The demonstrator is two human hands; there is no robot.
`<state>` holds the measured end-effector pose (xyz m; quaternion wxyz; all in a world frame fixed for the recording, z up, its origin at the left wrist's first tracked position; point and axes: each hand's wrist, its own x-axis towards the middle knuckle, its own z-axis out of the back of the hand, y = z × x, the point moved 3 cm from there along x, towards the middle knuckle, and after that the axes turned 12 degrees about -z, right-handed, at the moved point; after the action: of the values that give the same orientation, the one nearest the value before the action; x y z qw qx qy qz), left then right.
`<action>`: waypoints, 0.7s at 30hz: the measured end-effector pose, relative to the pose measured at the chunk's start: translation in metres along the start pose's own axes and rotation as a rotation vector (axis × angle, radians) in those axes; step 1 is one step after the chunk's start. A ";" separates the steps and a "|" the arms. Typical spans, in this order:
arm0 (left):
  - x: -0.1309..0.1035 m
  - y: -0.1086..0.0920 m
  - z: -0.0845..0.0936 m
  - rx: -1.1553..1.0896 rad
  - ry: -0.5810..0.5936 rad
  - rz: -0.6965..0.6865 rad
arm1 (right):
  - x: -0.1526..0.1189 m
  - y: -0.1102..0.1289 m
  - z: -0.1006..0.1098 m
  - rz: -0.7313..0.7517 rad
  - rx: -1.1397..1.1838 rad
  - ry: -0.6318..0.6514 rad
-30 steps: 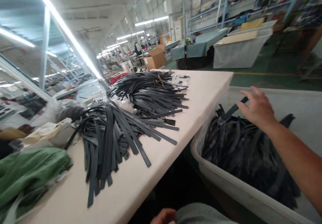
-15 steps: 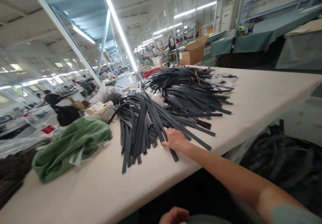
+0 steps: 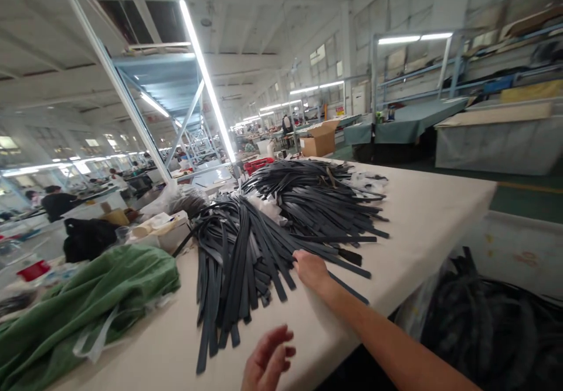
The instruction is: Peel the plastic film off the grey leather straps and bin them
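Note:
A thick bundle of long, flat black strips (image 3: 237, 256) lies fanned out on the pale cloth-covered table (image 3: 431, 221), its loose ends toward me. My right hand (image 3: 311, 271) reaches to the bundle's right side, its fingers curled closed at one of the strips; the fingertips are partly hidden. Under that wrist runs another strip (image 3: 349, 288). My left hand (image 3: 270, 359) is raised near the table's front edge, slightly blurred, fingers apart and half bent, holding nothing. A second heap of black strips (image 3: 316, 197) spreads out behind the first.
On the left lies a crumpled green cloth (image 3: 109, 291). Behind the strips stand a red basket (image 3: 257, 165) and a cardboard box (image 3: 319, 139). A white bin (image 3: 528, 244) holding dark strips stands low on the right. A bright tube lamp (image 3: 206, 80) slants above.
My left hand has come up from the bottom edge and opened. The right hand has shifted slightly along the strips, and the strip ends beside it lie differently. The view has turned to the right.

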<state>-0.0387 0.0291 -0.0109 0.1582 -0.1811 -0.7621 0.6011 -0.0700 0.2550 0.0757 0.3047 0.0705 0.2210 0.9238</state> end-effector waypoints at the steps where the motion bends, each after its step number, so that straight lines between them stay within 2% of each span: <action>1: 0.011 -0.009 -0.010 -0.031 -0.009 -0.024 | -0.007 0.002 0.008 0.023 0.028 0.016; 4: 0.046 -0.039 -0.042 -0.222 0.049 0.042 | -0.045 0.001 0.023 0.135 0.131 0.172; 6: 0.072 -0.059 -0.058 -0.401 0.096 0.087 | -0.081 -0.011 0.023 0.206 0.237 0.328; 8: 0.098 -0.075 -0.063 -0.520 -0.010 0.132 | -0.119 -0.037 0.019 0.209 0.369 0.526; 10: 0.116 -0.085 -0.061 -0.587 -0.143 0.148 | -0.154 -0.074 0.011 0.123 0.458 0.734; 12: 0.122 -0.087 -0.063 -0.607 -0.172 0.124 | -0.177 -0.113 0.005 0.013 0.478 0.855; 14: 0.113 -0.078 -0.076 -0.562 -0.070 0.097 | -0.182 -0.141 0.004 -0.062 0.532 0.825; 16: 0.090 -0.062 -0.101 -0.451 0.124 0.119 | -0.168 -0.152 0.008 -0.094 0.682 0.692; 19: 0.052 -0.033 -0.148 -0.259 0.505 0.184 | -0.132 -0.138 0.017 -0.149 0.966 0.512; 21: 0.038 -0.019 -0.171 -0.188 0.690 0.198 | -0.106 -0.121 0.022 -0.222 1.112 0.436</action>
<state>0.0046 0.1891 0.0476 0.3298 -0.4597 -0.6947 0.4442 0.0851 0.2869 0.0409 0.2645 0.0050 0.7339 0.6256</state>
